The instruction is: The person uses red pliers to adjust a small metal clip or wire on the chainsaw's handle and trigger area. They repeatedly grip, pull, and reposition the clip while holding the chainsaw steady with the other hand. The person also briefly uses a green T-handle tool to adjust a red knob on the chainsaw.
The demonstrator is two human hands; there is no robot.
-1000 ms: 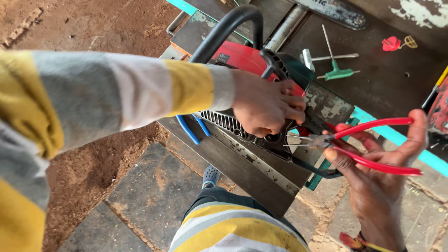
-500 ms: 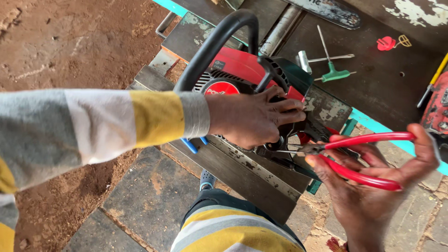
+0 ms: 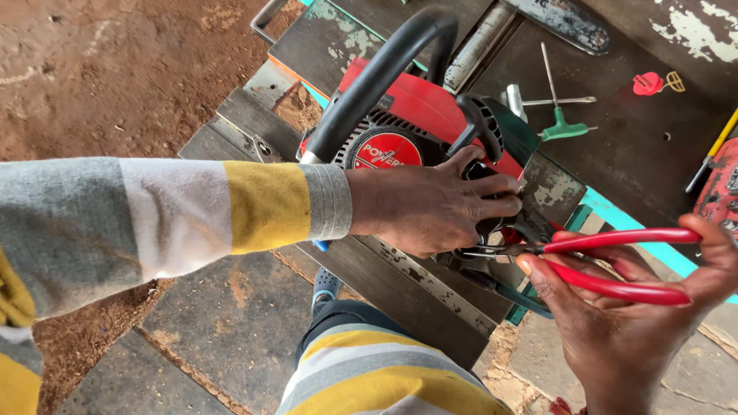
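Firmly, left hand [image 3: 430,207] grips red chainsaw [image 3: 430,123] beside its round red label [image 3: 383,151]

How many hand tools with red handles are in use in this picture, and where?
1. A pair of red-handled pliers is held in the right hand, its tip reaching the rear of the chainsaw under the left hand. Others may lie out of frame.

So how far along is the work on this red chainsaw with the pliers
Done: the guide bar lies detached on the bench. In hand: the left hand steadies the chainsaw while the right hand works red-handled pliers at its rear. Left: the T-handle wrench lies unused; what the plier tips grip is hidden.
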